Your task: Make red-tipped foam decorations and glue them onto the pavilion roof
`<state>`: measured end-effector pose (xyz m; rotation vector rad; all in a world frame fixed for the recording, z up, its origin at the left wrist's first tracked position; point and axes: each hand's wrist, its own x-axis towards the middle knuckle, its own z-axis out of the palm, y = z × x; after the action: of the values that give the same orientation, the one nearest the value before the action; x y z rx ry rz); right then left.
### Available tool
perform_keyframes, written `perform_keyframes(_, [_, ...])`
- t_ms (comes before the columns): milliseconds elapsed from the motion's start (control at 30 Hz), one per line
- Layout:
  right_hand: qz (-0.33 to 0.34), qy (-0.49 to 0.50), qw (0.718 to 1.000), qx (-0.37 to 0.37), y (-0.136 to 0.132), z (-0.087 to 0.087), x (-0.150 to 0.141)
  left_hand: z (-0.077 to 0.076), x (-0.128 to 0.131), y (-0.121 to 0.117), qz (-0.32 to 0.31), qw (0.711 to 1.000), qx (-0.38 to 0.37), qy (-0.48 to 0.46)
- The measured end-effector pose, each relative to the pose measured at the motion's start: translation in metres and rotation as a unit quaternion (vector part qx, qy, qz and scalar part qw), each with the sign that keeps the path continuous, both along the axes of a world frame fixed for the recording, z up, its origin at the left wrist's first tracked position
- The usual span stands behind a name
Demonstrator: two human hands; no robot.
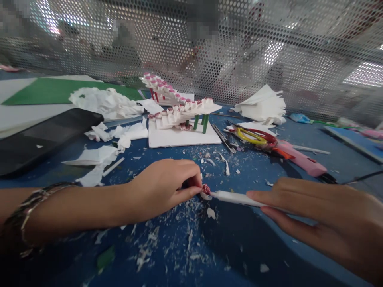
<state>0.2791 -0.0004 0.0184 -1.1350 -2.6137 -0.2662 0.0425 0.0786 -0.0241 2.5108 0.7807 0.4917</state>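
Observation:
Between the thumb and fingertips of my left hand is a small dark-red and white piece, perhaps rolled paper; its exact kind I cannot make out. My right hand holds a slim white pen-like tool between thumb and fingers, its thin tip touching the red piece. Behind them stands a paper model made of white steps with red-dotted tops, raised on green posts above a white board. A second stepped row with pink tops rises at its back.
A black phone-like slab and crumpled white paper lie left. At right are yellow-and-red-handled scissors, a pink glue gun and folded paper. Paper scraps litter the blue table; a perforated metal panel stands behind.

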Motion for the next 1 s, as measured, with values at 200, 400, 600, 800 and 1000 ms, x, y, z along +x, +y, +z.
perform_keyframes(200, [-0.007,-0.022,1.000,0.015,-0.0007,-0.0001,0.0046,-0.0017,-0.0015,-0.0004,0.001,1.000,0.010,-0.003])
perform_keyframes(400, [0.008,-0.024,0.999,0.028,-0.0006,0.0009,0.0052,-0.0027,-0.0020,-0.0012,-0.002,1.000,0.013,-0.005])
perform_keyframes(600, [0.012,-0.016,1.000,0.011,0.0017,0.0008,0.0065,-0.0037,-0.0019,-0.0001,-0.005,1.000,0.014,-0.018])
perform_keyframes(800, [0.010,-0.030,0.999,0.030,-0.0013,0.0027,0.0052,-0.0036,-0.0027,0.0001,-0.012,0.999,0.016,-0.032])
perform_keyframes(1000, [0.004,-0.041,0.999,0.028,-0.0011,0.0030,0.0058,-0.0032,-0.0021,0.0002,-0.024,0.999,0.023,-0.038])
